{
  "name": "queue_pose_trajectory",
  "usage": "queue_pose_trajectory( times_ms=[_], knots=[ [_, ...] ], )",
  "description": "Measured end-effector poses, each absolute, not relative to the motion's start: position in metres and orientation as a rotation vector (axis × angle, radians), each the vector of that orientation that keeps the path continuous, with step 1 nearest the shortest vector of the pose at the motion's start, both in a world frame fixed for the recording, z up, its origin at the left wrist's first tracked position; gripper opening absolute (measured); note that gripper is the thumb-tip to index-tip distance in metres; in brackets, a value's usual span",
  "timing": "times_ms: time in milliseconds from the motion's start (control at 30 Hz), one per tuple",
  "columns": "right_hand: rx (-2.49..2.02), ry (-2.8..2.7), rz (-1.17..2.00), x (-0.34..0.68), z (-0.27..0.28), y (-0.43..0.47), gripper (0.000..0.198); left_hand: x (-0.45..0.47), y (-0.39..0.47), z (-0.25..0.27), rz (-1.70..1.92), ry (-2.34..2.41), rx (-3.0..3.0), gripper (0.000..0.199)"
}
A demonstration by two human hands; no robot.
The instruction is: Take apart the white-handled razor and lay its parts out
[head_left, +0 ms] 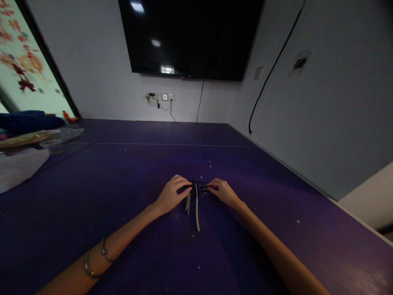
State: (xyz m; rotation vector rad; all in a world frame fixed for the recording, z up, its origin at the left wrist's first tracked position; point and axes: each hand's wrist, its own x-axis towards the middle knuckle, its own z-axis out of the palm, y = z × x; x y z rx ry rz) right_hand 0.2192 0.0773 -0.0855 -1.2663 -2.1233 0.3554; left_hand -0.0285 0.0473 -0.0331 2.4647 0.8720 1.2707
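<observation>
Presently, left hand (172, 194) and right hand (226, 193) slightly apart, pinching small dark pieces (204, 189); pale strip (197, 211) between.

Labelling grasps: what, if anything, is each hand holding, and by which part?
Right hand: seems to pinch the right end of a small dark item. Left hand: beside the pale strips; whether it grips anything can't be told.

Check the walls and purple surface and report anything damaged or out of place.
The right wall has a dark patch ringed by scuffed marks, which looks like damage. A black cable hangs down that wall with its lower end loose, seemingly unplugged. White flecks are scattered on the purple surface, like stray debris.
</observation>
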Motion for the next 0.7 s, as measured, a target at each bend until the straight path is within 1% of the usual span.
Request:
queue_pose_trajectory(
  times_ms=[700],
  knots=[
    [-1.25, -2.127, 0.327, 0.2174, -0.0809, 0.0724, 0.019, -0.0285, 0.0484, -0.0377, 1.234, 0.867, 2.476, 0.012]
  ],
)
